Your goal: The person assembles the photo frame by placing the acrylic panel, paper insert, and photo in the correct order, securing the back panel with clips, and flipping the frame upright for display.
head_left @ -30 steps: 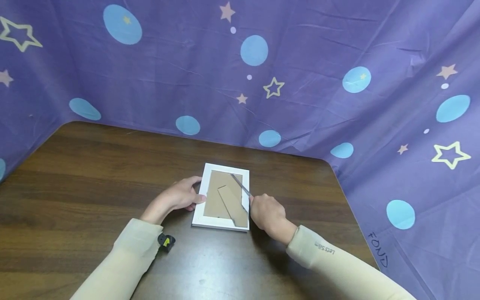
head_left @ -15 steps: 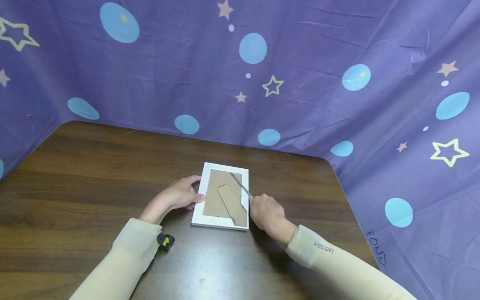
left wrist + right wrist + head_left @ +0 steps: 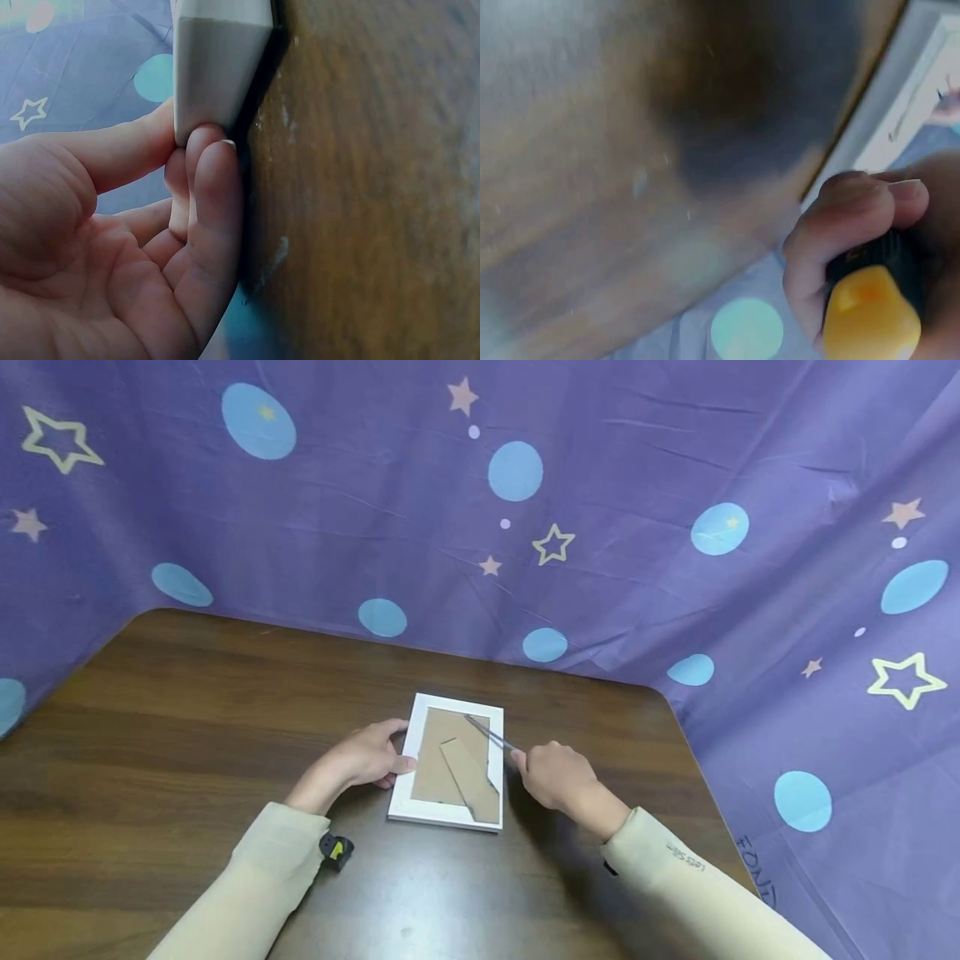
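Note:
A white picture frame [image 3: 407, 811] lies face down on the wooden table, its brown backing board [image 3: 441, 785] and slanted stand leg [image 3: 471, 772] showing. My left hand [image 3: 365, 753] pinches the frame's left edge, thumb on top and fingers curled at the side; the left wrist view has this grip at the frame's white side [image 3: 217, 67]. On the other side, my right hand [image 3: 557, 774] grips a screwdriver by its yellow and black handle [image 3: 874, 311]. The screwdriver's thin metal shaft [image 3: 491, 734] slants across the frame's right border, tip over the backing's upper right corner.
The brown tabletop [image 3: 225, 718] stretches around the frame. A purple curtain [image 3: 435, 485] with stars and blue dots hangs along the table's back and right edges. A small black and yellow object [image 3: 337, 850] sits at the left sleeve cuff.
My right hand has shifted a little to the right, away from the frame's edge, so more of the screwdriver's shaft shows. The left hand keeps its hold. The head view has tilted slightly.

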The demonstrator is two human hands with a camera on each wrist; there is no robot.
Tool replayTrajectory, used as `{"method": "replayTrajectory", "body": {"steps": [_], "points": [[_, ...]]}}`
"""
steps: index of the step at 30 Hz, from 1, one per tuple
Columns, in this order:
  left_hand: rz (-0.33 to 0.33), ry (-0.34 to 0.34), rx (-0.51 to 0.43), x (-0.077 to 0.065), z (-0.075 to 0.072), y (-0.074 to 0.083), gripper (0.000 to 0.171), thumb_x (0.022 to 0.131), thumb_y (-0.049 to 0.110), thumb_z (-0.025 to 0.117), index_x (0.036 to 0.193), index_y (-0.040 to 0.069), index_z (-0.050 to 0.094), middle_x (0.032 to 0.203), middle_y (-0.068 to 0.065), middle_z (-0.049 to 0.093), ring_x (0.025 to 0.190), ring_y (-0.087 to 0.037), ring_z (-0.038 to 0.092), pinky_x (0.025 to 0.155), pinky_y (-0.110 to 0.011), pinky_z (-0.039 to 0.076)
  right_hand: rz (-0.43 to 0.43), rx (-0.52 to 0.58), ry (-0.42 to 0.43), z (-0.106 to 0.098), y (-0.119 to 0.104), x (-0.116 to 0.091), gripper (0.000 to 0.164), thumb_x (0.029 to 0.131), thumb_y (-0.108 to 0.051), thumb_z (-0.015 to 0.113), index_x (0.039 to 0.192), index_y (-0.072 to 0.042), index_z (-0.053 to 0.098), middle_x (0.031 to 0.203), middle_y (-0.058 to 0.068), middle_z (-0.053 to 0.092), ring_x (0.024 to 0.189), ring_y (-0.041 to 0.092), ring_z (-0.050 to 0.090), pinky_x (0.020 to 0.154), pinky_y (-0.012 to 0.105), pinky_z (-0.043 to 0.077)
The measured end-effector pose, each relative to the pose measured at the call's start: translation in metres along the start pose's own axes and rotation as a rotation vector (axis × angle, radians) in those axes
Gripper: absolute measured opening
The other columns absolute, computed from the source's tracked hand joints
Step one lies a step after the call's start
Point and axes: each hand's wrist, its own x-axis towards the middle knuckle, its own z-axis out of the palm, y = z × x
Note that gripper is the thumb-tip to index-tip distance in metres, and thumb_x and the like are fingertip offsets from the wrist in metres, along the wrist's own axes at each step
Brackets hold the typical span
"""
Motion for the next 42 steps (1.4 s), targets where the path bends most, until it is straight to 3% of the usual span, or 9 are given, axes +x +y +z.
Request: {"method": "replayTrajectory", "body": {"steps": [4,7,10,13,17,26,33,38,42], "points": [[-0.004,-0.002,0.008,0.002,0.001,0.002,0.076,0.098,0.011,0.074,0.161,-0.006,0.034,0.077,-0.011,0.064,0.064,-0.017,0.061,0.062,-0.03,0.058,-0.038,0.035,0.005,-0.019,0.012,0.0,0.052,0.113,-0.039,0.033,0.087,-0.012,0.07,0.106,0.016,0.076,0.101,0.04,0.073,0.081,0.058,0.058],[-0.004,0.002,0.013,0.002,0.001,0.003,0.077,0.098,0.011,0.074,0.161,-0.006,0.033,0.078,-0.011,0.064,0.064,-0.017,0.062,0.063,-0.03,0.058,-0.128,0.034,-0.018,-0.035,0.019,0.003,0.041,0.113,-0.033,0.038,0.085,-0.015,0.063,0.087,0.008,0.07,0.088,0.03,0.07,0.078,0.054,0.056],[-0.007,0.004,0.024,0.002,0.001,0.002,0.078,0.098,0.012,0.074,0.162,-0.006,0.032,0.079,-0.011,0.065,0.065,-0.018,0.062,0.063,-0.03,0.057,-0.233,0.033,-0.059,-0.05,0.022,0.005,0.036,0.114,-0.032,0.043,0.082,-0.019,0.055,0.07,-0.002,0.051,0.073,0.019,0.058,0.072,0.045,0.05],[-0.011,0.002,0.029,0.0,0.002,0.002,0.08,0.098,0.013,0.074,0.163,-0.005,0.03,0.079,-0.011,0.065,0.065,-0.018,0.063,0.064,-0.031,0.058,-0.315,0.033,-0.087,-0.069,0.017,0.005,0.037,0.114,-0.034,0.046,0.08,-0.02,0.05,0.067,-0.006,0.04,0.069,0.015,0.05,0.07,0.04,0.046],[0.002,0.002,0.035,-0.003,0.001,0.002,0.082,0.097,0.014,0.074,0.163,-0.006,0.029,0.079,-0.011,0.065,0.065,-0.019,0.063,0.064,-0.032,0.058,-0.381,-0.026,-0.095,-0.096,-0.002,0.004,0.038,0.113,-0.034,0.048,0.078,-0.022,0.05,0.067,-0.006,0.038,0.07,0.015,0.049,0.068,0.04,0.045],[0.013,0.003,0.064,-0.004,-0.001,0.004,0.093,0.088,0.019,0.082,0.161,-0.006,0.032,0.081,-0.01,0.065,0.066,-0.02,0.066,0.064,-0.032,0.057,-0.372,-0.262,-0.126,-0.137,-0.057,0.012,0.033,0.107,-0.039,0.06,0.08,-0.025,0.073,0.077,-0.007,0.063,0.074,0.015,0.06,0.075,0.046,0.057],[-0.014,0.016,0.062,-0.004,0.001,0.003,0.096,0.087,0.02,0.084,0.162,-0.005,0.03,0.082,-0.011,0.065,0.067,-0.023,0.065,0.063,-0.034,0.056,-0.346,-0.346,-0.159,-0.15,-0.088,0.02,0.034,0.102,-0.04,0.065,0.071,-0.026,0.068,0.076,-0.008,0.064,0.073,0.014,0.06,0.067,0.041,0.056],[-0.017,0.017,0.069,-0.003,0.001,0.003,0.096,0.086,0.019,0.084,0.163,-0.004,0.03,0.084,-0.012,0.065,0.068,-0.023,0.066,0.064,-0.034,0.057,-0.299,-0.437,-0.17,-0.155,-0.108,0.022,0.022,0.101,-0.04,0.066,0.09,-0.025,0.076,0.104,-0.004,0.073,0.086,0.018,0.067,0.074,0.044,0.061],[-0.014,0.018,0.067,-0.003,0.002,0.003,0.094,0.086,0.018,0.084,0.162,-0.003,0.032,0.085,-0.013,0.065,0.069,-0.024,0.066,0.064,-0.035,0.058,-0.264,-0.477,-0.185,-0.158,-0.12,0.024,0.017,0.101,-0.037,0.065,0.101,-0.024,0.077,0.111,-0.004,0.072,0.088,0.017,0.064,0.077,0.042,0.06]]}}
